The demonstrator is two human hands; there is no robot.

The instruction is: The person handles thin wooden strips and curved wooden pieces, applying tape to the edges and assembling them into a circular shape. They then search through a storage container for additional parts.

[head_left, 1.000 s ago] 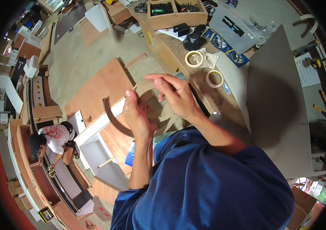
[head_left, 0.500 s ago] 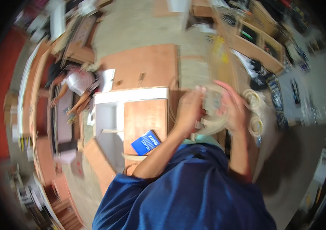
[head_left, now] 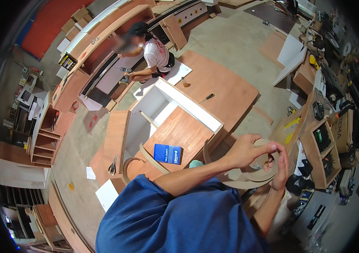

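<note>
beige coil point(head_left: 256, 176) | left hand point(head_left: 247, 152): curled, gripping upper-left rim | right hand point(head_left: 280, 170): loosely closed round right rim

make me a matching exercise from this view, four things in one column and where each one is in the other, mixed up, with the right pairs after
Things
1. coiled strip
2. blue packet
3. power drill
4. screwdriver

Places
A. on the large flat board
B. in the left hand and right hand
C. in the co-worker's hand
D. on the cabinet's wooden panel

Pairs: 1-B, 2-D, 3-C, 4-A
</note>
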